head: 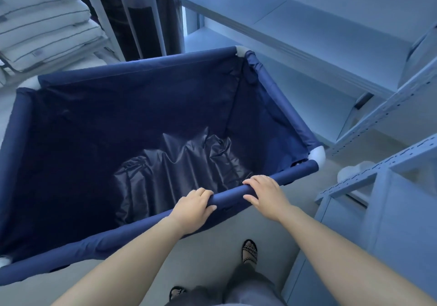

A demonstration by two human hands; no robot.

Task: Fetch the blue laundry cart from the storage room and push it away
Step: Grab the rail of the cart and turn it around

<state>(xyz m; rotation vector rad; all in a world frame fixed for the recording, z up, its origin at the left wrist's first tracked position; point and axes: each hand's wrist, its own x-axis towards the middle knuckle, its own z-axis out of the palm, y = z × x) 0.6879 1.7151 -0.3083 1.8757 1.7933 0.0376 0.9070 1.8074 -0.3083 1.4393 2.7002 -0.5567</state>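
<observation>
Shelving (pixel 369 106) close beside cart (pixel 279 97)

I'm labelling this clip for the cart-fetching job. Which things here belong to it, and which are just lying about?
Job: blue laundry cart; left hand and right hand, both gripping its near rail.
Lying about: stacked pillows; metal shelving; upright dark rolls.
</observation>
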